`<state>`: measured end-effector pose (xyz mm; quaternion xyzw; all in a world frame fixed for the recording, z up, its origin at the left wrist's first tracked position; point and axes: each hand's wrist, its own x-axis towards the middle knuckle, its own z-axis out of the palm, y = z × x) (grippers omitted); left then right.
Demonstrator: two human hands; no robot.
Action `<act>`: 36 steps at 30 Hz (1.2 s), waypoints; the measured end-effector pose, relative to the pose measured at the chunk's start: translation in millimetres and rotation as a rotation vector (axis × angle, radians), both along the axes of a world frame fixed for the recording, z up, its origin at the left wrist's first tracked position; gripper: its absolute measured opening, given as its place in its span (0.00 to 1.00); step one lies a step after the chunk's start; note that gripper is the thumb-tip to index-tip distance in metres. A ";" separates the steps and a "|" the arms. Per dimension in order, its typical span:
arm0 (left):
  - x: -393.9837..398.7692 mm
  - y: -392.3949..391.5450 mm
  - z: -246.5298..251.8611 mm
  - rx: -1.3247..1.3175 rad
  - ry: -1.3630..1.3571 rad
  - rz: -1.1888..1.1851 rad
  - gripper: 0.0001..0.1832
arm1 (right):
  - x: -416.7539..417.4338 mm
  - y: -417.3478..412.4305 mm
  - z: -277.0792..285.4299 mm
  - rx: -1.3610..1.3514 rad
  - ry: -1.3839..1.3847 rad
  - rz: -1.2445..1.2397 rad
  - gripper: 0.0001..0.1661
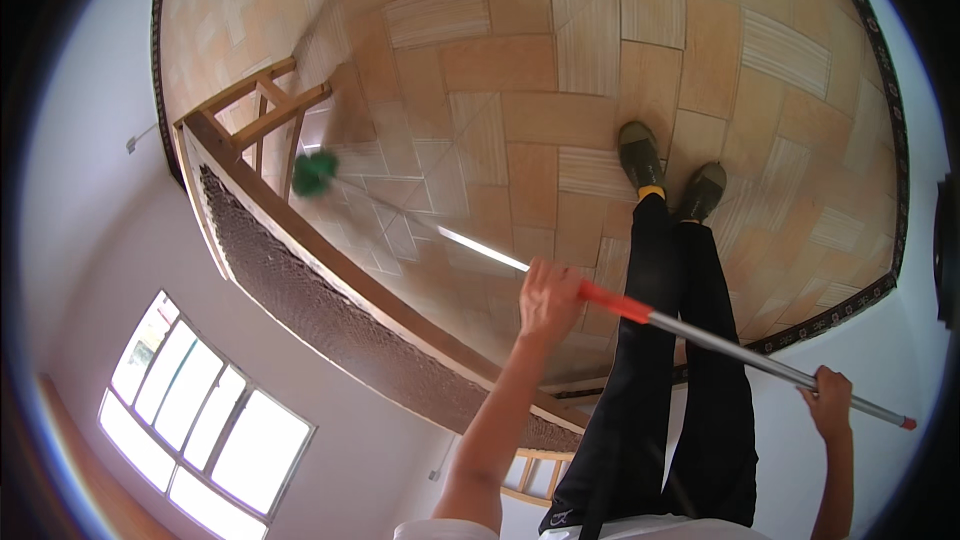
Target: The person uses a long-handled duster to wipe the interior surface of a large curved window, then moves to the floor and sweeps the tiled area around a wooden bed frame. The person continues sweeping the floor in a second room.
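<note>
A long pole of grey metal with a red sleeve runs slantwise across the view. Around it near the red sleeve my left hand is closed, while my right hand grips the metal part close to its red-capped end. Beyond my left hand the pole narrows to a thin bright shaft, blurred farther out. A blurred green head lies in line with that shaft, low by the wooden legs of a bed frame; its exact kind is unclear.
A wooden bed frame with a brown textured top stands along the left. Tiled floor spreads ahead, edged by a dark patterned skirting. My shoes stand on the tiles. A window is at lower left.
</note>
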<state>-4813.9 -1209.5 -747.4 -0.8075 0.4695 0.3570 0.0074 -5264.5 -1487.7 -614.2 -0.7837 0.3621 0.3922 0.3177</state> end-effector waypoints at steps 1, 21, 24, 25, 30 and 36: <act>8.4 -15.8 -2.3 -0.075 -0.052 0.025 0.09 | -12.1 -1.0 -5.0 -0.025 0.027 0.018 0.22; 8.0 -54.5 55.6 -0.220 -0.013 0.063 0.11 | 55.9 -7.7 105.3 -0.037 0.096 0.046 0.21; -20.2 -142.7 94.0 -0.440 0.048 0.064 0.10 | -25.3 -5.5 156.2 -0.157 0.181 -0.074 0.20; -23.3 -161.8 104.5 -0.531 0.087 0.057 0.10 | -26.0 -12.7 167.3 -0.133 0.168 -0.109 0.19; -3.3 -202.9 146.7 -0.660 0.066 0.087 0.12 | -13.0 -28.4 216.2 -0.095 0.201 -0.145 0.16; 30.6 -197.3 170.8 -0.581 -0.016 0.169 0.10 | 54.0 -78.1 240.7 -0.159 0.053 -0.089 0.15</act>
